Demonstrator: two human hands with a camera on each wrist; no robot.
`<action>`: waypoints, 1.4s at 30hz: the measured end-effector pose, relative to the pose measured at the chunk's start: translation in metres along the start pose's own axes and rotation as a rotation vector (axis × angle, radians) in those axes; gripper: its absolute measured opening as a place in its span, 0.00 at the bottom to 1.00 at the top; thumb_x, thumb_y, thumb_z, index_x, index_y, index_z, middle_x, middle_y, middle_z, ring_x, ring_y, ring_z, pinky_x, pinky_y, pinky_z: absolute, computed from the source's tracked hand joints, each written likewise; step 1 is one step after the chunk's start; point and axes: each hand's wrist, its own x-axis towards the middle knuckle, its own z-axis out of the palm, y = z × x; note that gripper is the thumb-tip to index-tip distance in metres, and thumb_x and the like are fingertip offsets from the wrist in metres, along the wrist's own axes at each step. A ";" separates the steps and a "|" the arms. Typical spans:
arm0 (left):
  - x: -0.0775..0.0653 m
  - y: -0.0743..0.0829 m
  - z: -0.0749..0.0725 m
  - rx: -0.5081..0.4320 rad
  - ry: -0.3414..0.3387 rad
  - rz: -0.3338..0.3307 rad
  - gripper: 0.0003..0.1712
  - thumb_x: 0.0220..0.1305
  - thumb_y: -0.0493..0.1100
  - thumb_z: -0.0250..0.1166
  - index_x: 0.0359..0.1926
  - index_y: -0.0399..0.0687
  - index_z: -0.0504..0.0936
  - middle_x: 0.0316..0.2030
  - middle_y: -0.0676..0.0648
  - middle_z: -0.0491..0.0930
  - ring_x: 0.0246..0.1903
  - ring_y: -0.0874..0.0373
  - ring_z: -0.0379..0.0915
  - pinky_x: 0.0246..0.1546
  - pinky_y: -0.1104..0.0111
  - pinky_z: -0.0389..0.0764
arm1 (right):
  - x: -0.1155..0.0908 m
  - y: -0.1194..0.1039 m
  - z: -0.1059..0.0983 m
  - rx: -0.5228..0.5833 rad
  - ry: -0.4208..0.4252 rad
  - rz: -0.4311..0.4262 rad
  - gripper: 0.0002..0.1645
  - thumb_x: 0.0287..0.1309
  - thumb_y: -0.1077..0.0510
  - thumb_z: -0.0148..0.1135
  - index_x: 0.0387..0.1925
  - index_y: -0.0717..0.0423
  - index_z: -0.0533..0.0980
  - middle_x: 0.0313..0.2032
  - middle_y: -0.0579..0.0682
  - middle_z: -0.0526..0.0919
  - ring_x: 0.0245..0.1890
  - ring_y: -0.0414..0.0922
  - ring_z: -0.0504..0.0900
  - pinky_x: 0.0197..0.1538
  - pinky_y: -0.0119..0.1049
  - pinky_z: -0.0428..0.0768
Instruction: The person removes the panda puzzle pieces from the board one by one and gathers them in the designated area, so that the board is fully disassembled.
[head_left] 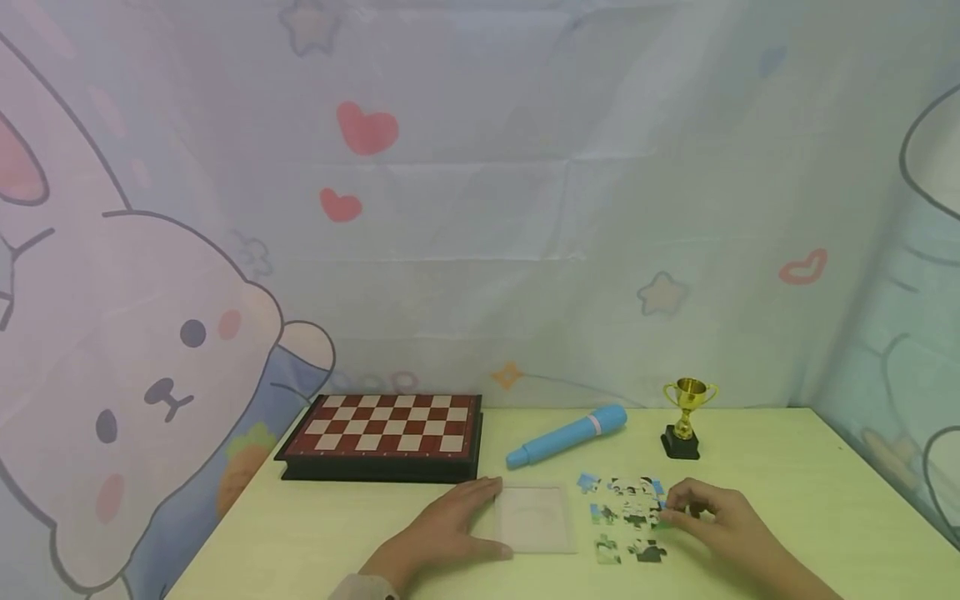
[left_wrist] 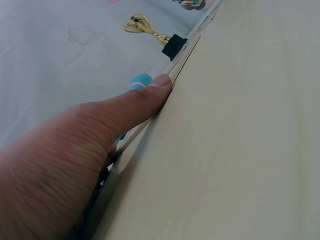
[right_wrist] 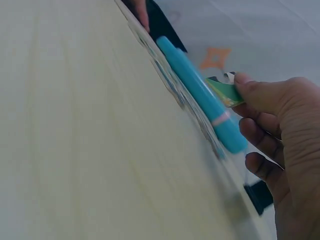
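My left hand (head_left: 450,529) rests at the left side of a square white puzzle tray (head_left: 534,521), its thumb near the front corner and its fingers near the back corner. In the left wrist view, the thumb of that hand (left_wrist: 100,125) lies straight along the tabletop. A green jigsaw piece (right_wrist: 227,93) is pinched between thumb and forefinger of my right hand (right_wrist: 285,120). From the head view, this hand (head_left: 716,521) is at the right edge of several loose jigsaw pieces (head_left: 633,515) with panda patterns, which lie right of the tray.
A red-and-white chessboard box (head_left: 390,429) stands at the back left. Behind the tray and pieces lies a thick blue pen-shaped object (head_left: 566,437). A small gold trophy (head_left: 686,408) on a black base stands at the back right, before a printed cloth backdrop (head_left: 480,208).
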 end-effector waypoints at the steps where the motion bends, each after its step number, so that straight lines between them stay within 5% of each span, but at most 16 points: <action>1: 0.000 0.000 0.000 -0.003 0.000 0.000 0.57 0.53 0.77 0.66 0.76 0.55 0.63 0.74 0.50 0.63 0.73 0.48 0.57 0.69 0.44 0.63 | -0.005 0.003 -0.004 0.009 -0.009 0.030 0.05 0.62 0.52 0.70 0.35 0.38 0.79 0.28 0.36 0.81 0.26 0.38 0.76 0.28 0.31 0.75; 5: 0.000 -0.001 -0.001 -0.001 0.002 0.004 0.57 0.52 0.78 0.65 0.76 0.54 0.63 0.74 0.51 0.63 0.73 0.48 0.57 0.70 0.45 0.63 | -0.017 0.011 -0.015 0.071 -0.069 0.106 0.04 0.63 0.52 0.69 0.37 0.43 0.80 0.28 0.40 0.81 0.27 0.40 0.78 0.30 0.32 0.77; 13: -0.001 -0.002 -0.001 -0.005 0.003 -0.009 0.57 0.52 0.78 0.66 0.76 0.55 0.63 0.74 0.51 0.63 0.73 0.48 0.57 0.70 0.45 0.62 | -0.020 0.021 -0.016 0.129 -0.148 0.069 0.03 0.65 0.54 0.67 0.38 0.45 0.80 0.31 0.42 0.84 0.31 0.41 0.82 0.36 0.32 0.82; 42: 0.000 -0.003 0.003 0.004 0.004 -0.002 0.58 0.52 0.79 0.64 0.77 0.54 0.63 0.74 0.52 0.62 0.73 0.49 0.57 0.70 0.45 0.62 | -0.021 0.019 -0.011 0.070 -0.140 -0.094 0.07 0.64 0.59 0.67 0.37 0.42 0.78 0.33 0.38 0.81 0.28 0.38 0.79 0.30 0.31 0.79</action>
